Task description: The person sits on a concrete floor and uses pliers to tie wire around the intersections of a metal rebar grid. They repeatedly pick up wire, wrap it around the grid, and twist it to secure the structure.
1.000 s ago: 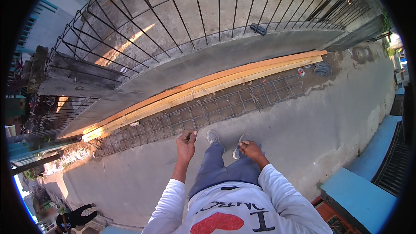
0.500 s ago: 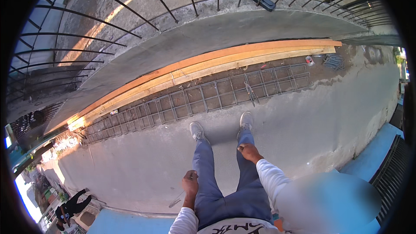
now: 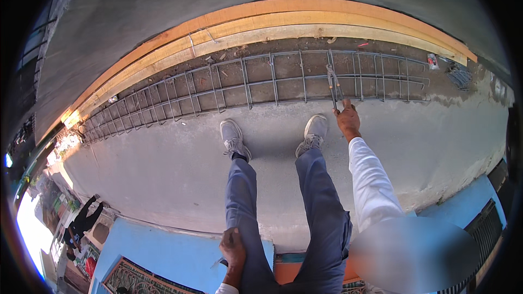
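My right hand reaches down beyond my right shoe, fingers closed at the handle ends of pincers. These pincers lie across the right part of a long rebar cage, their head pointing away from me. Flat on the ground, the cage has long bars crossed by several square stirrups. Beside my left thigh, my left hand is closed, knuckles up. A thin, pale wire sticks out next to it; its held part is hidden by the fingers.
Long timber boards lie along the wall base behind the cage. A bundle of short grey wires and a small red-and-white packet are at the far right. Another person is at lower left. A blue wall stands behind me.
My right hand has gone from beside my right knee forward to the pincers and closed on their handles. My left hand stays closed by my thigh. The view has tilted down.
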Action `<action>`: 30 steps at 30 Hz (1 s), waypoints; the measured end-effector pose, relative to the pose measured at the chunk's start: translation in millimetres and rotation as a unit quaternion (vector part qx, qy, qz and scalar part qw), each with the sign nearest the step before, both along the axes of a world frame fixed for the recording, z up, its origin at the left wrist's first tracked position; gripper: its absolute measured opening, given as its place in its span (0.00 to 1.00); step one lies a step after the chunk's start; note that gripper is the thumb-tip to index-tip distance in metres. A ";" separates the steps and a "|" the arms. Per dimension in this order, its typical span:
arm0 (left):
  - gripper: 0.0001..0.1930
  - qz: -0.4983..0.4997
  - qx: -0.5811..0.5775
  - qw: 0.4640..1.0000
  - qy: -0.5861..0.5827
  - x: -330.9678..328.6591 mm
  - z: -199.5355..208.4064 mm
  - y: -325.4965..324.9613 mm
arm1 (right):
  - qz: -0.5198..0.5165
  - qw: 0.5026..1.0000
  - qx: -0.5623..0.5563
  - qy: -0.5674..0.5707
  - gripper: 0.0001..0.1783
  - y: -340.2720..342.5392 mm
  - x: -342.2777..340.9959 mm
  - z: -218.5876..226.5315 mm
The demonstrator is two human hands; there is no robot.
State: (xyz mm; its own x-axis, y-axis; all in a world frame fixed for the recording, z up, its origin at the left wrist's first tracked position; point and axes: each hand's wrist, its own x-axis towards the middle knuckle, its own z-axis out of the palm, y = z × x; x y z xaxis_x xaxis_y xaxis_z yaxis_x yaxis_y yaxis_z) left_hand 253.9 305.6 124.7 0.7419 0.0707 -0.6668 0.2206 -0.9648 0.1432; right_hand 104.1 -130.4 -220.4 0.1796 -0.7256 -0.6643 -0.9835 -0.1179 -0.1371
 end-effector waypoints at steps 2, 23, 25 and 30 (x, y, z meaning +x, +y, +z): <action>0.08 -0.009 0.023 1.000 0.000 5.4 1.0 -7.5 | 0.025 0.999 -0.025 0.035 0.38 -13.1 6.1 -31.5; 0.11 0.037 0.001 0.999 0.022 25.7 -9.4 -18.8 | -0.008 0.995 -0.036 -0.098 0.21 -11.0 -11.4 -63.9; 0.13 0.068 0.035 0.997 0.024 14.3 -0.7 -12.3 | -0.309 0.885 0.311 -0.158 0.13 15.0 46.4 36.9; 0.14 0.086 -0.060 0.994 0.042 52.5 35.5 3.4 | -0.169 0.876 0.287 -0.347 0.12 118.7 60.9 258.8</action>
